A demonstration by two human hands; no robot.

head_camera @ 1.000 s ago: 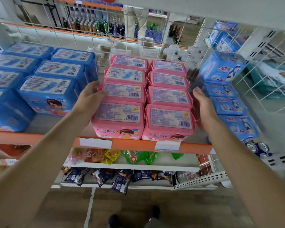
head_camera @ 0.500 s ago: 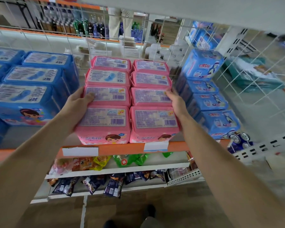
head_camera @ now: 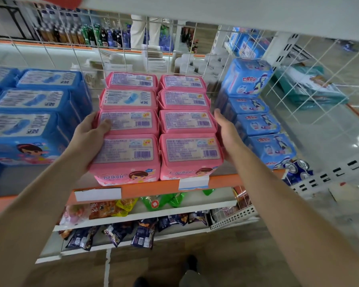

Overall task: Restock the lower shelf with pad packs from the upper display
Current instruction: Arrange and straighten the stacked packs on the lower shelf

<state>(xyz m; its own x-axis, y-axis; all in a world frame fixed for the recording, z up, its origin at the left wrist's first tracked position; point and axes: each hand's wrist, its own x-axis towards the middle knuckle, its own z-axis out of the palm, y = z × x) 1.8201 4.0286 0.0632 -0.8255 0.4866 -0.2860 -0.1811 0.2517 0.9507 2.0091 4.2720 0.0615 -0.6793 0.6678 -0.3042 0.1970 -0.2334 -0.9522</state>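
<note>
Pink pad packs stand in two columns on the orange-edged shelf (head_camera: 153,187), labels up. My left hand (head_camera: 89,137) holds the left side of the left column, its thumb lying over the top of the second pack from the front (head_camera: 131,121). The front left pack (head_camera: 124,152) sits against my palm. My right hand (head_camera: 228,131) presses flat against the right side of the right column, beside the front right pack (head_camera: 191,150). The fingers of both hands are mostly hidden behind the packs.
Blue pad packs (head_camera: 29,125) fill the shelf at the left, and a row of smaller blue packs (head_camera: 257,125) stands at the right with drink cans (head_camera: 296,168) in front. A white wire grid (head_camera: 124,59) backs the shelf. Below, a white shelf (head_camera: 153,212) carries snack bags.
My right hand has closed the small gap and now touches the right column. My left thumb has come over the top of a pack. The view has moved closer to the pink packs.
</note>
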